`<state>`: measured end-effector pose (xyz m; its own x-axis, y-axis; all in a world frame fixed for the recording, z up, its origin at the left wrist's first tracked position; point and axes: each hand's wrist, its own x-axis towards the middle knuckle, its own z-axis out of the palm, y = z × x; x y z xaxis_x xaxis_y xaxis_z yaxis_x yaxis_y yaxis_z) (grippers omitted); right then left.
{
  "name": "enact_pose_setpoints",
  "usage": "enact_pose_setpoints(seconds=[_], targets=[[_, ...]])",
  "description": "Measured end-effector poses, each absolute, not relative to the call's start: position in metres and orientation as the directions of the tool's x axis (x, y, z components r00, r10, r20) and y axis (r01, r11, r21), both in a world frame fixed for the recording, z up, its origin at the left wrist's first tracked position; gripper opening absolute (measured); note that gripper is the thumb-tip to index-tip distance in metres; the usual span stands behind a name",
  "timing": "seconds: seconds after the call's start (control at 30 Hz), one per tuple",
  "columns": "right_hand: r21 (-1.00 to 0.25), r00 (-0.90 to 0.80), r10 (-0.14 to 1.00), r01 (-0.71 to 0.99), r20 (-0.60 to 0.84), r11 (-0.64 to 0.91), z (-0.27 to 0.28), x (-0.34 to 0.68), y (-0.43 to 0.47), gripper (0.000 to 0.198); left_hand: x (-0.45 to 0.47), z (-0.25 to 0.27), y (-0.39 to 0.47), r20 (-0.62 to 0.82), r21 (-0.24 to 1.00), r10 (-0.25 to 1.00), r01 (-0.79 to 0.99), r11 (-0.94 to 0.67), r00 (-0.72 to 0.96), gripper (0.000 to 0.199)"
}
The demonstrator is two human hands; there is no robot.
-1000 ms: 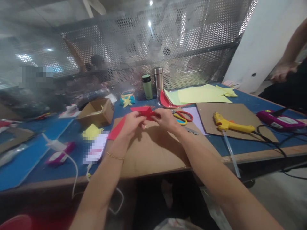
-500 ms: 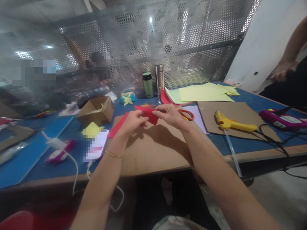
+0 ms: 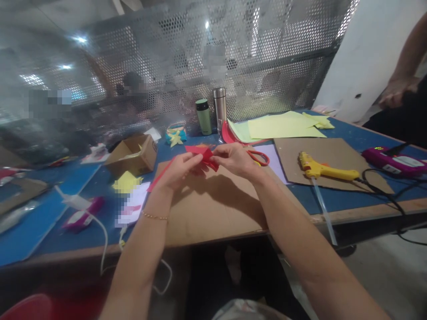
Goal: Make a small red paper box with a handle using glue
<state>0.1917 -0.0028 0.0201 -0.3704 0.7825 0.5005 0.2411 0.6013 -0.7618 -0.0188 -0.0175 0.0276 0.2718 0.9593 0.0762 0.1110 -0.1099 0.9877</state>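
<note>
Centre frame, and here's the action: a thin, folded red paper-like piece (image 3: 207,153), creased and angular, sits between the two hands just above a flat brown cardboard sheet (image 3: 213,218). The left hand (image 3: 183,169) grips its near left part, thumb on top; the right hand (image 3: 235,159) pinches its right end between thumb and fingers, a narrow hold. Left of centre, an open-topped brown cardboard box (image 3: 142,158) carries something pale and flimsy inside, too blurred to name. Upper centre, a smooth, matte green tumbler (image 3: 204,121) with a dark band stands beside a shiny cylindrical steel flask (image 3: 220,106), both lidded, contents hidden. Just left of them, a small rounded blue container (image 3: 182,134) shows a pale yellow star shape (image 3: 176,138) on its front. Right of centre, a hard yellow glue gun (image 3: 328,170) lies on more cardboard (image 3: 287,153).
</note>
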Motion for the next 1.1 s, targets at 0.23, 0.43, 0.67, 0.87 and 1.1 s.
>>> enact_pose_setpoints(seconds=[0.23,0.43,0.67,0.87,1.1], targets=[[-0.787,-0.357,0.812,0.256,0.462,0.561,0.021,0.193,0.000,0.026,-0.016,0.025,-0.015,0.086,0.979,0.978,0.166,-0.118,0.189,0.017],[-0.830,-0.351,0.830,0.202,0.434,0.520,0.019,0.193,0.002,0.022,-0.012,0.025,-0.016,0.057,0.977,0.989,0.196,-0.083,0.133,0.011],[-0.819,-0.352,0.840,0.259,0.414,0.512,0.018,0.189,-0.003,0.017,-0.004,0.028,-0.018,-0.028,0.975,0.998,0.221,0.013,0.065,0.021],[-0.846,-0.388,0.863,0.290,0.324,0.448,0.013,0.189,0.001,0.016,-0.005,0.027,-0.017,0.034,0.976,0.998,0.217,-0.021,-0.052,0.011],[-0.925,-0.419,0.887,0.226,0.192,0.306,0.013,0.191,0.000,0.017,-0.006,0.033,-0.015,0.087,0.987,0.987,0.144,-0.068,-0.133,0.008]])
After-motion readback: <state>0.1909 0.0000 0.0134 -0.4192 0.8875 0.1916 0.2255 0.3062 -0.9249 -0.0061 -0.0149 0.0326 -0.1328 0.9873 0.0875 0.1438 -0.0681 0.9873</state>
